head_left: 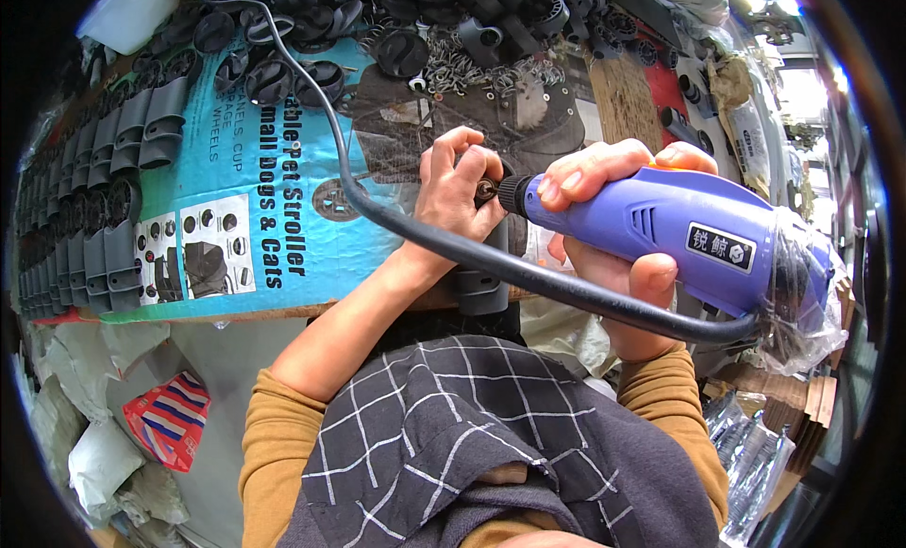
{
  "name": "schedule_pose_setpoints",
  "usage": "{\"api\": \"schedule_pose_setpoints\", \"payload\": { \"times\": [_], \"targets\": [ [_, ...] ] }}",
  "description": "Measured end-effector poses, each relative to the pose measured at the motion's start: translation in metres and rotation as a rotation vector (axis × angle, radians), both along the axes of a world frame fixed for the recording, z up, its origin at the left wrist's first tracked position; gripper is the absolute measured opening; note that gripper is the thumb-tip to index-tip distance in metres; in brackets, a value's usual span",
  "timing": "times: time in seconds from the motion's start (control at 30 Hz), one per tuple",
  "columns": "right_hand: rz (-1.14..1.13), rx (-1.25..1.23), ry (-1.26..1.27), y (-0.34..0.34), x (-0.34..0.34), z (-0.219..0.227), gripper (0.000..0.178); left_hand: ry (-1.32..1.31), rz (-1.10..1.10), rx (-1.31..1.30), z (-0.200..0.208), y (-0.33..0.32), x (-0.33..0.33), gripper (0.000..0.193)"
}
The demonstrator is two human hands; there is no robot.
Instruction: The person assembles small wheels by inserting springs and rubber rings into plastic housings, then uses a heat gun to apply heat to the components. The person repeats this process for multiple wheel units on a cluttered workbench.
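My right hand (604,185) is wrapped round a purple electric screwdriver (679,222), held nearly level with its black nose pointing left. A thick black cord (425,235) leaves its rear end and sweeps across in front of my left forearm. At the screwdriver's tip, my left hand (458,189) has its fingers curled round the top of a grey plastic part (483,291), whose lower end reaches the table's front edge. A small round metal-looking piece sits between the left fingertips and the nose. My fingers hide the exact contact there.
Rows of grey plastic parts (118,142) stand at the left on a blue printed cardboard sheet (316,203). Black round parts (269,81) and a heap of small metal hardware (491,71) lie at the back. Bags and a red striped packet (170,421) are below the table's left side.
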State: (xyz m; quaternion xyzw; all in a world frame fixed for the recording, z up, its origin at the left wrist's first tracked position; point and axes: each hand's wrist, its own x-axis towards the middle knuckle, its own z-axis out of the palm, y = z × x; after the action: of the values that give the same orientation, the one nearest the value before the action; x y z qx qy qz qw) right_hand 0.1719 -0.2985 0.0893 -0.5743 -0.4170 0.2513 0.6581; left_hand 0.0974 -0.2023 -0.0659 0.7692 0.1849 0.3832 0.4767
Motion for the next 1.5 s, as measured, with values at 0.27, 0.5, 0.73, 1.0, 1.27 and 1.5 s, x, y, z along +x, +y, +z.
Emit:
{"api": "schedule_pose_setpoints", "payload": {
  "times": [0.27,0.5,0.73,1.0,1.27,1.5],
  "targets": [
    [0.084,-0.085,-0.061,0.005,0.008,0.002,0.072,0.052,-0.022,-0.041,-0.001,0.003,0.003,0.053],
    [0.217,-0.014,-0.081,0.021,0.023,-0.012,0.077,0.116,-0.074,-0.142,0.002,0.002,0.0,0.046],
    [0.312,-0.048,-0.268,0.017,0.032,-0.01,0.074,0.123,-0.113,-0.168,0.006,0.006,-0.001,0.047],
    [-0.639,-0.499,-0.558,0.0,0.168,-0.047,0.056,0.023,-0.062,-0.103,0.003,0.003,0.001,0.037],
    [-0.602,-0.517,-1.035,-0.036,0.17,-0.105,0.064,0.009,0.059,-0.102,0.036,-0.004,0.023,0.028],
    [-0.224,-0.448,0.43,-0.061,0.138,-0.084,0.041,-0.101,0.081,0.045,0.057,0.014,0.053,0.046]
  ]
}}
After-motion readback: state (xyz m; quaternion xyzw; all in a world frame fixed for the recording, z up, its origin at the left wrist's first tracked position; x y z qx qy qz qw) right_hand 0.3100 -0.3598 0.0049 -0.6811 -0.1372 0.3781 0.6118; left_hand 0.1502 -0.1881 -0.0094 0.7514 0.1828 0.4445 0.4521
